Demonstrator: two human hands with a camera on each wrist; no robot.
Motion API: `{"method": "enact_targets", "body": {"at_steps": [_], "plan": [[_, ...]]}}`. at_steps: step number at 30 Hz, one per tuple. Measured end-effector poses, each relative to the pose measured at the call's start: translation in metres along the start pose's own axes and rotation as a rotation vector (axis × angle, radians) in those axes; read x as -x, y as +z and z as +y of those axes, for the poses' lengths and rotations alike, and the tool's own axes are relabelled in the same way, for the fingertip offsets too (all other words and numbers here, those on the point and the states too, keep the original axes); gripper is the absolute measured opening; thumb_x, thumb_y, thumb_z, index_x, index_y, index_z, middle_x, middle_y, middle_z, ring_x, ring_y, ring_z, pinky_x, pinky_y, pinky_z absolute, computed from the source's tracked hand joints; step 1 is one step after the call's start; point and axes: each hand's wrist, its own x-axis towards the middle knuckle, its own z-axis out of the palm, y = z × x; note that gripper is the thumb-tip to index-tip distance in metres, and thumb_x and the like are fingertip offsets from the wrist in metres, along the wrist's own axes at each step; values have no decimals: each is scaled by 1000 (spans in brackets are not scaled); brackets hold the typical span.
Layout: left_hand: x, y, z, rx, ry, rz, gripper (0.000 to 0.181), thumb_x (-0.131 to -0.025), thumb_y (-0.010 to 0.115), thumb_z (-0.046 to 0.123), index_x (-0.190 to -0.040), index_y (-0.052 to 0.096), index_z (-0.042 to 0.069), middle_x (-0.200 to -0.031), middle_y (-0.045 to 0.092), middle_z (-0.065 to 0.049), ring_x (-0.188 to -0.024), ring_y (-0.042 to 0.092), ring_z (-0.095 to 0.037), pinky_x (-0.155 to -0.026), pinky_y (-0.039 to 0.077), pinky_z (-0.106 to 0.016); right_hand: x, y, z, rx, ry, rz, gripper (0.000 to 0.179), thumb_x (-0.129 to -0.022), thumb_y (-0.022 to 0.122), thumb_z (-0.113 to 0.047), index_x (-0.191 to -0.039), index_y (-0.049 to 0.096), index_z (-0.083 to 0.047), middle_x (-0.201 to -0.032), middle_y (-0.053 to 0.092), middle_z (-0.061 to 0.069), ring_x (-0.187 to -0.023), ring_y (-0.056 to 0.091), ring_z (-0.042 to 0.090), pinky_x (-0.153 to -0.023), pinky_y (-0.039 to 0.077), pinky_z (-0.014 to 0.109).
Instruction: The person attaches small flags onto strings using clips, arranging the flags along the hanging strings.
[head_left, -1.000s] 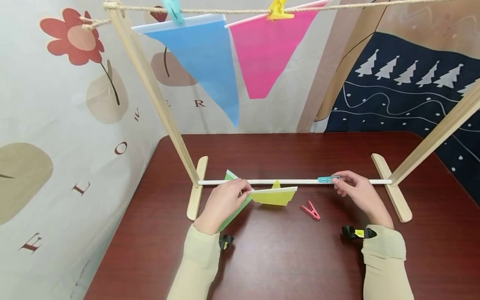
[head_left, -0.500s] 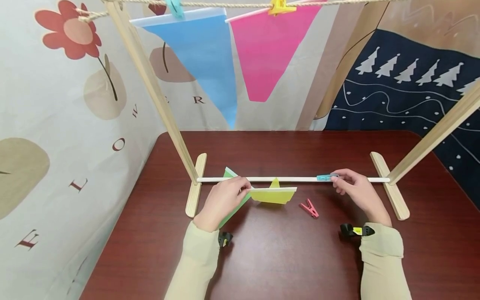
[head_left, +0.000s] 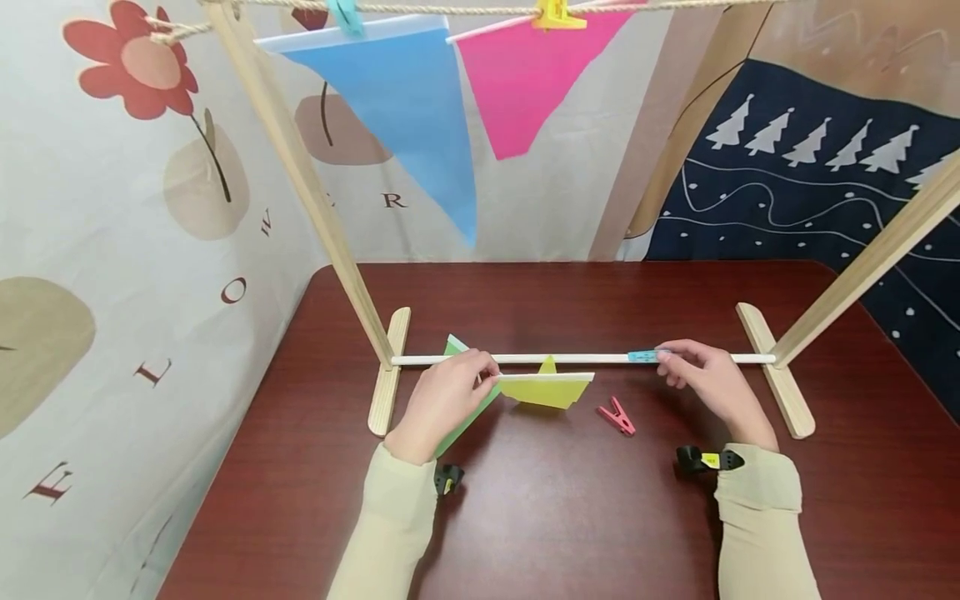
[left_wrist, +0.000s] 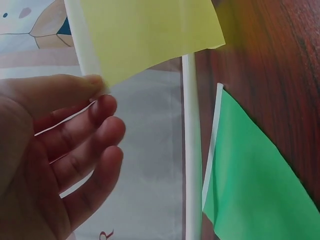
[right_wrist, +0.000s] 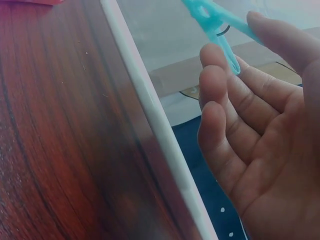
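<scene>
Head | left hand (head_left: 448, 396): closed grip pinching white-edged yellow pennant (head_left: 546, 392) | right hand (head_left: 708, 379): parted grip pinching turquoise plastic clothespin (head_left: 642, 357)

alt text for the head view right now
A person's left hand pinches a corner of a yellow pennant, and the right hand holds a light blue clothespin. A red clothespin and a green pennant rest on the reddish-brown table; a blue pennant and a pink pennant hang clipped to a rope above.

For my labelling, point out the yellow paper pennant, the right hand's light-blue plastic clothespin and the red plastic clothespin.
Yellow pennant (head_left: 546, 391), head view: middle of its face.
Light-blue clothespin (head_left: 642, 357), head view: exposed end.
Red clothespin (head_left: 622, 422), head view: near its joint.
</scene>
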Motion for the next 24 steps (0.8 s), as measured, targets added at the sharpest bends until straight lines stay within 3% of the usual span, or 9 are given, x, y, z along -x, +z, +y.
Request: {"method": "enact_targets", "body": {"at_steps": [6, 16, 24], "plan": [[0, 0, 2, -9, 13, 87, 4, -84, 61, 23, -85, 63, 27, -72, 50, 16, -57, 44, 0, -51, 37, -20, 0, -2, -3, 1, -11, 26, 41, -90, 52, -44, -112, 60, -11, -85, 64, 9, -71, 58, 18, -65, 50, 29], [-2, 6, 5, -6, -13, 185, 5, -84, 62, 20, -82, 62, 25, -75, 55, 13, -57, 44, -2, -49, 37, -22, 1, 1, -7, -47, 12, 137, 39, -88, 55, -45, -111, 61, -14, -82, 62, 4, -70, 57, 16, -63, 48, 23], [-2, 8, 5, -9, -27, 292, 4, -83, 66, 21, -83, 62, 23, -76, 56, 11, -57, 48, -5, -47, 40, -25, 0, 3, -8, -86, -1, 241, 32, -88, 58, -38, -111, 62, -16, -82, 63, 11, -68, 56, 15, -60, 47, 22]]}}
